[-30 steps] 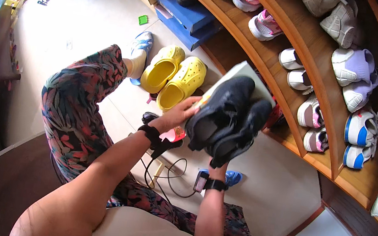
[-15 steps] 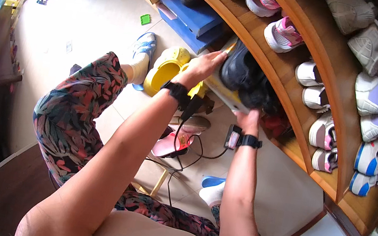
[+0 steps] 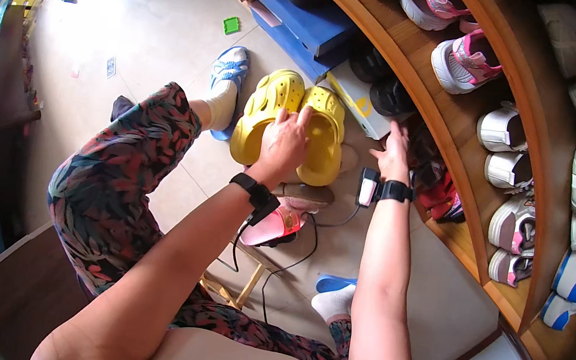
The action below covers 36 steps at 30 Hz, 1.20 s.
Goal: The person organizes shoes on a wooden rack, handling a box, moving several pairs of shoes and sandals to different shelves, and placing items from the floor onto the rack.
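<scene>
A pair of yellow clogs [image 3: 266, 107] stands side by side on the floor in front of me. My left hand [image 3: 283, 142] is closed over their adjoining inner edges, fingers bent at the openings. To the right, my right hand [image 3: 394, 154] is open, thumb apart and fingers stretched toward the near end of a white shoebox [image 3: 359, 103]. Black shoes [image 3: 391, 97] sit on that box at the shelf's edge. Whether the right fingertips touch the box, I cannot tell. Each wrist wears a black band with a small cabled device.
A curved wooden shoe rack [image 3: 447, 151] with several pairs rises on the right. Blue boxes [image 3: 303, 20] stand beyond the clogs. Pink slippers [image 3: 274, 226], cables and a small wooden stool [image 3: 251, 285] are near my legs. A green piece [image 3: 231, 25] lies on the floor.
The white box with the black shoes has moved away, in under the shelf. My left hand has left it and come down onto the clogs. My right hand has let go and opened.
</scene>
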{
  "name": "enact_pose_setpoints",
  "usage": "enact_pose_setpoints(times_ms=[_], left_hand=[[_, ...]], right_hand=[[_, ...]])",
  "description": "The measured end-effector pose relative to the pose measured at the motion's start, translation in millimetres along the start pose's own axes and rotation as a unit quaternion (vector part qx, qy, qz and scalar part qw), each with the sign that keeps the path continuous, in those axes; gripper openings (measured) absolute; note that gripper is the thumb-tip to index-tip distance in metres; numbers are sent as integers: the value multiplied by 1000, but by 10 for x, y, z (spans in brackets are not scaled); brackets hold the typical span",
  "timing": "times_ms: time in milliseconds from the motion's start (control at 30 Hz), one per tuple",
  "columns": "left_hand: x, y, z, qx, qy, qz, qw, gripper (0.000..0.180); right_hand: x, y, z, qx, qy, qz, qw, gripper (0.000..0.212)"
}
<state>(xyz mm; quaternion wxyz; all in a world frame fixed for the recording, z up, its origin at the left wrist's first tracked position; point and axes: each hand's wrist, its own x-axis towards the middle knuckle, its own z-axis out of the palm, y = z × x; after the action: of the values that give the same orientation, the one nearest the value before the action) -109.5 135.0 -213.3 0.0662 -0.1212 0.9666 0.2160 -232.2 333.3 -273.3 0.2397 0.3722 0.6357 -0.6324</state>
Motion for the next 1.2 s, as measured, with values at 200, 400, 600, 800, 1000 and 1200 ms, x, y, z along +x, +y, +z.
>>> enact_pose_setpoints(times_ms=[200, 400, 600, 800, 1000, 1200], left_hand=[[18, 179, 56, -27, -37, -5, 999, 33], [-357, -43, 12, -99, -92, -16, 991, 34], [-409, -555, -114, 77, 81, 10, 994, 26], [-397, -534, 12, 71, 13, 94, 993, 9], [-843, -542, 487, -10, -65, -14, 998, 53], [-444, -79, 426, -110, -10, -148, 983, 43]], right_hand=[[-49, -128, -130, 96, -61, -56, 992, 37], [-272, -34, -252, 76, -43, -16, 996, 69], [-1425, -164, -751, -13, -137, -70, 988, 66], [-2848, -652, -1467, -50, -127, -127, 982, 37], [-3386, -602, -1663, -6, -156, -153, 976, 32], [-3448, -498, -1535, -56, -288, -163, 942, 29]])
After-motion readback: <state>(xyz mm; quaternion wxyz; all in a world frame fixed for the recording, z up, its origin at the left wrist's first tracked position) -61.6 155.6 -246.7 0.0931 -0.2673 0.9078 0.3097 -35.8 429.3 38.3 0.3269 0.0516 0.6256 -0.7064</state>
